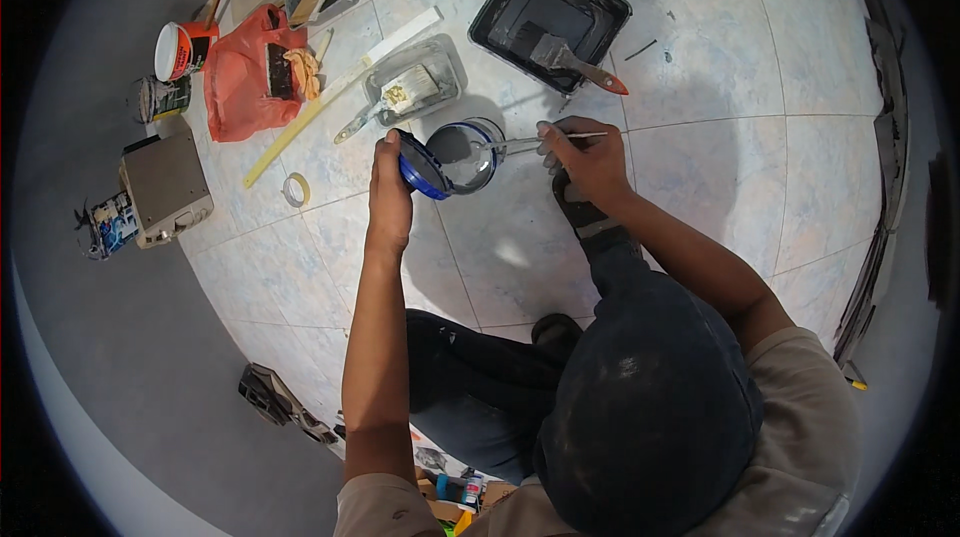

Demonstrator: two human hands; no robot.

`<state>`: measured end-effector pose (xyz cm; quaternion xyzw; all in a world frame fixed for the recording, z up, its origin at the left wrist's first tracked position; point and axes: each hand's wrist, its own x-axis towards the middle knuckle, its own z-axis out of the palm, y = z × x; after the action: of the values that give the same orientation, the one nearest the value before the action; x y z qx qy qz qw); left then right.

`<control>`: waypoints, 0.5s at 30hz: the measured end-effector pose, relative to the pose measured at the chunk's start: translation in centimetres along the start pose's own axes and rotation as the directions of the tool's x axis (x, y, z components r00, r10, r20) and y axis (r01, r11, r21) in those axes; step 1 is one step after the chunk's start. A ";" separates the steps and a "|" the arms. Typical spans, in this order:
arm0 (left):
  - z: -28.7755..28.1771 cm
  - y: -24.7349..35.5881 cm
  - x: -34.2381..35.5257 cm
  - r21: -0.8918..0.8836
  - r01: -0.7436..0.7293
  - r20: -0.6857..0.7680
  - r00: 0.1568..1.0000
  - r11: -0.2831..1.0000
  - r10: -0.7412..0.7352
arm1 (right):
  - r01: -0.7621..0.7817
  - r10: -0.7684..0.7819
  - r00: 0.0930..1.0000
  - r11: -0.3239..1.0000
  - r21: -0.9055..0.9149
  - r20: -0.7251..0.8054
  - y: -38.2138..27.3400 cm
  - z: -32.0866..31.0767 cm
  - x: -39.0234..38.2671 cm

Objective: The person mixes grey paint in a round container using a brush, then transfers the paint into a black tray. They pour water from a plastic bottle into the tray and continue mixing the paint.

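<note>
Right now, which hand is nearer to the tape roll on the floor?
The left hand: it is to the right of the tape roll, holding a blue-edged lid. The right hand is farther right, past the tub, gripping a thin tool.

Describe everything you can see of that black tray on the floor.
The black tray is a deep rectangle with rounded corners, apparently plastic, its inside smeared with grey, probably paint. It sits upright on the tiled floor, askew to the tile lines, one corner toward the person, beyond the right hand. A brush lies in it, bristles inside, its red-tipped handle sticking out over the right-hand rim. Neither hand touches it.
</note>
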<state>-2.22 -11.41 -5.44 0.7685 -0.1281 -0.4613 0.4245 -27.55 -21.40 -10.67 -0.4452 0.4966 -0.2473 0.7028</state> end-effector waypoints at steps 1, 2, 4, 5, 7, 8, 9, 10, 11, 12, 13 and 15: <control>-0.2 -0.1 0.1 -0.032 0.000 0.013 1.000 0.999 0.001 | 0.003 -0.003 1.000 1.000 0.001 0.006 -0.2 0.0 0.0; -0.4 -0.3 0.1 -0.065 0.000 0.026 1.000 0.998 0.002 | -0.007 0.007 1.000 0.999 0.035 0.008 -0.3 -0.1 0.1; -0.7 -0.6 0.0 -0.074 0.002 0.021 1.000 0.997 0.000 | -0.016 0.015 1.000 0.998 0.068 0.016 -0.7 0.2 0.1; -0.7 -0.7 -0.1 -0.082 0.006 0.023 1.000 0.997 -0.004 | 0.004 -0.008 0.999 0.996 0.089 0.047 -0.8 0.4 0.0; -0.9 -0.9 -0.3 -0.094 0.001 0.023 1.000 0.996 0.001 | 0.025 -0.035 0.996 0.993 0.112 0.084 -0.9 0.8 0.0; -1.0 -0.9 -0.4 -0.104 -0.001 0.028 1.000 0.995 0.004 | 0.065 -0.076 0.986 0.995 0.080 0.146 -0.6 1.0 0.1; -1.2 -1.1 -0.5 -0.127 0.004 0.013 1.000 0.992 -0.003 | 0.106 -0.115 0.972 0.993 0.051 0.207 -0.2 1.1 0.3; -1.0 -0.8 -0.9 -0.129 0.003 0.008 1.000 0.992 -0.002 | 0.107 -0.116 0.970 0.993 0.051 0.212 0.6 1.0 0.6; -0.6 -0.3 -1.3 -0.152 0.011 -0.007 1.000 0.988 -0.012 | 0.199 -0.191 0.954 0.980 -0.012 0.230 1.5 0.6 0.9; -0.4 0.0 -1.5 -0.174 0.019 -0.022 0.999 0.984 -0.024 | 0.289 -0.262 0.931 0.955 -0.073 0.253 2.3 0.1 1.1; -0.7 -0.1 -1.7 -0.176 0.019 -0.028 0.999 0.984 -0.025 | 0.288 -0.261 0.930 0.955 -0.072 0.259 1.9 -0.2 1.0; -1.2 -0.4 -1.8 -0.180 0.012 -0.028 0.999 0.984 -0.017 | 0.294 -0.233 0.921 0.941 -0.168 0.312 0.9 -1.0 0.7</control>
<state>-2.25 -9.46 -4.38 0.7346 -0.0741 -0.4626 0.4907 -28.33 -21.87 -11.93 -0.6116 0.3477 -0.2185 0.6763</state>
